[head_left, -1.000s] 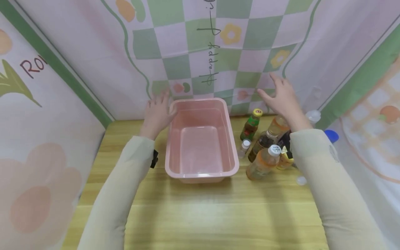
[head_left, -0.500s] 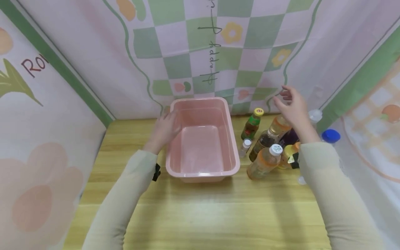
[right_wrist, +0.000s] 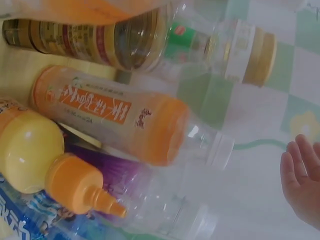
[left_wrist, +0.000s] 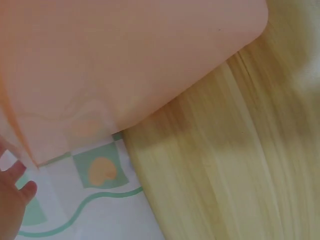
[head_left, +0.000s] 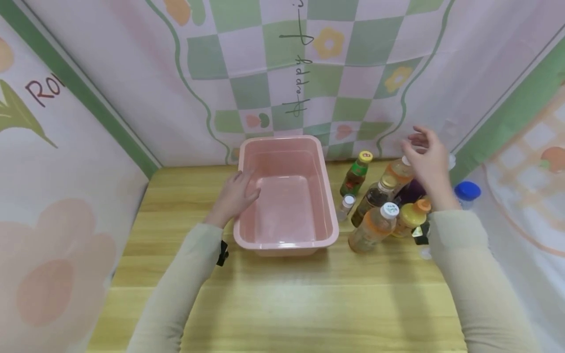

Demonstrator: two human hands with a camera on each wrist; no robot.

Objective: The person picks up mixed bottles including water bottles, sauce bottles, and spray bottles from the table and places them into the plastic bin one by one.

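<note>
A pink plastic basin [head_left: 286, 245] stands on the wooden table. At its left rim is my left hand [head_left: 233, 197], fingers loosely bent over the edge; the left wrist view shows fingertips [left_wrist: 28, 191] beside the basin's pale wall [left_wrist: 125, 60]. My right hand [head_left: 430, 159] hovers over the back of a bottle group, fingers loosely bent and holding nothing. Below it are a drink bottle with an orange label [right_wrist: 107, 107], a yellow squeeze bottle [head_left: 411, 219] with an orange nozzle cap and a purple-labelled bottle [right_wrist: 117, 170].
Left of these stand a green-labelled bottle [head_left: 354, 174] with a yellow cap, a small white-capped bottle [head_left: 346, 206], a dark bottle [head_left: 370, 203] and a white-capped drink bottle [head_left: 372, 229]. A blue-capped bottle [head_left: 468, 191] is at far right. A patterned curtain [head_left: 287, 63] hangs behind.
My left hand has come down and nearer, from beside the basin's back corner to its left rim. My right hand has shifted right and lower over the bottles, its fingers now more bent.
</note>
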